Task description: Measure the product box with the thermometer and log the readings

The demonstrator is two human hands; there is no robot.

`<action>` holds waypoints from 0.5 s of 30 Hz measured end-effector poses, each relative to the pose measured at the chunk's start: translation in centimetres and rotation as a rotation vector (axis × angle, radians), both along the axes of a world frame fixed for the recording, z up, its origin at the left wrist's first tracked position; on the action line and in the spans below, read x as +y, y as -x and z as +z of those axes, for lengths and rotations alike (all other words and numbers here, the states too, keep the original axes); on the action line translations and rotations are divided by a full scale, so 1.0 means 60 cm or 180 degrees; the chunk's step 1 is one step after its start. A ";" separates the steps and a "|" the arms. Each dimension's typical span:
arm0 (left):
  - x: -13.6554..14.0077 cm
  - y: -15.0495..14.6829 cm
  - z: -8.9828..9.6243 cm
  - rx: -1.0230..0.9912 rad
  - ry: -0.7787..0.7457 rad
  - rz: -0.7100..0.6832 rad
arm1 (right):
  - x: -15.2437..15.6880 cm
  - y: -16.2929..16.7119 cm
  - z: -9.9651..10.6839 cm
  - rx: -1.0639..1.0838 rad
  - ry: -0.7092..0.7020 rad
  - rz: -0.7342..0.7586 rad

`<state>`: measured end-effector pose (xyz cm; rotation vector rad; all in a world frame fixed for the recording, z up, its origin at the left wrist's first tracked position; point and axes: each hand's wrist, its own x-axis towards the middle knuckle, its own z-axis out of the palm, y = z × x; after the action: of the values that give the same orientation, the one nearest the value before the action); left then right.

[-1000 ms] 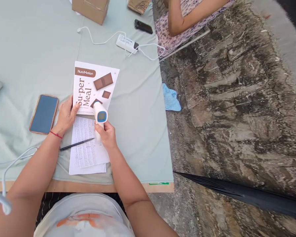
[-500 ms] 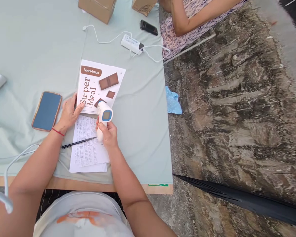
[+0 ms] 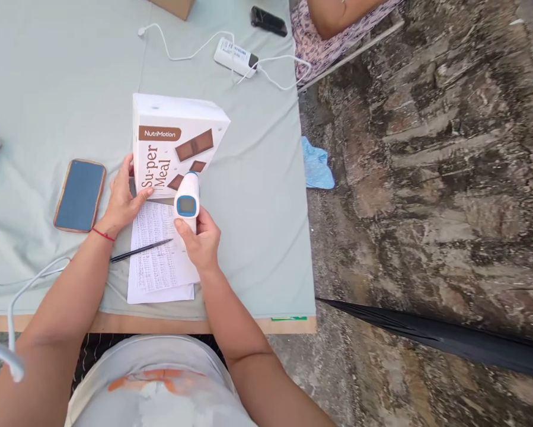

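Observation:
My left hand [image 3: 126,196] grips the lower left edge of a white "NutriMotion" meal box [image 3: 157,163], thumb on its front and fingers behind. The box is tilted, so its top side shows. In my right hand [image 3: 203,240] is a white and blue infrared thermometer [image 3: 187,193], its small grey screen facing me and its front end close to the box's lower right. Below the box lie printed sheets of paper [image 3: 159,267] covered with small writing. A black pen [image 3: 141,250] rests across their left edge.
A phone [image 3: 79,194] lies left of my left hand. Farther back are a white power bank [image 3: 235,57] with a cable, a black object [image 3: 268,21] and a cardboard box [image 3: 177,5]. Another person's arm [image 3: 337,15] shows beyond the table's right edge. White cables [image 3: 39,276] curl at the left.
The meal box has tipped, bringing its top side into view. My right hand has turned the thermometer more upright and moved slightly right, off the pen's tip. The whole view has shifted a little.

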<state>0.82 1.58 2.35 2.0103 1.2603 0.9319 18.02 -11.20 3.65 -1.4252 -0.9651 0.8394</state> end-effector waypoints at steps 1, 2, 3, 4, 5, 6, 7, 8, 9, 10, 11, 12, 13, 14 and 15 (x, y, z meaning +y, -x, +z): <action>0.001 0.001 0.001 0.0013 -0.0012 -0.0003 | -0.003 -0.001 0.002 -0.0040 -0.0029 0.0000; 0.002 0.003 0.000 0.0017 -0.0034 -0.0009 | -0.004 -0.005 0.003 -0.0107 -0.0054 0.0015; 0.004 0.006 0.000 0.0011 -0.0064 -0.0021 | -0.005 -0.012 0.003 -0.0217 -0.0068 0.0035; 0.006 0.009 -0.002 0.0004 -0.0098 -0.0036 | -0.006 -0.022 0.002 -0.0382 -0.0059 0.0051; 0.008 0.011 -0.003 0.0001 -0.0129 -0.0047 | -0.005 -0.036 0.000 -0.0604 -0.0015 0.0052; 0.011 0.014 -0.005 0.0014 -0.0153 -0.0054 | -0.005 -0.053 -0.003 -0.0867 0.0063 0.0039; 0.013 0.016 -0.007 0.0043 -0.0170 -0.0053 | -0.004 -0.072 -0.008 -0.1185 0.0198 0.0010; 0.015 0.018 -0.009 0.0086 -0.0181 -0.0044 | -0.003 -0.092 -0.014 -0.1503 0.0379 -0.0045; 0.017 0.020 -0.011 0.0134 -0.0186 -0.0027 | -0.001 -0.111 -0.022 -0.1776 0.0583 -0.0114; 0.019 0.021 -0.013 0.0181 -0.0184 -0.0007 | 0.000 -0.129 -0.030 -0.1993 0.0776 -0.0184; 0.020 0.022 -0.015 0.0218 -0.0177 0.0018 | 0.001 -0.145 -0.038 -0.2165 0.0955 -0.0231; 0.020 0.022 -0.016 0.0244 -0.0164 0.0043 | 0.002 -0.157 -0.044 -0.2312 0.1108 -0.0262; 0.020 0.023 -0.017 0.0269 -0.0139 0.0066 | 0.003 -0.165 -0.048 -0.2448 0.1196 -0.0290; 0.019 0.022 -0.018 0.0306 -0.0099 0.0084 | 0.003 -0.168 -0.050 -0.2579 0.1206 -0.0312; 0.018 0.022 -0.019 0.0359 -0.0045 0.0097 | 0.003 -0.166 -0.050 -0.2703 0.1130 -0.0324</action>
<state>-0.49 2.63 1.22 2.0852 1.3517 0.8540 27.98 -11.02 0.67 -2.1948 -1.3903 0.3083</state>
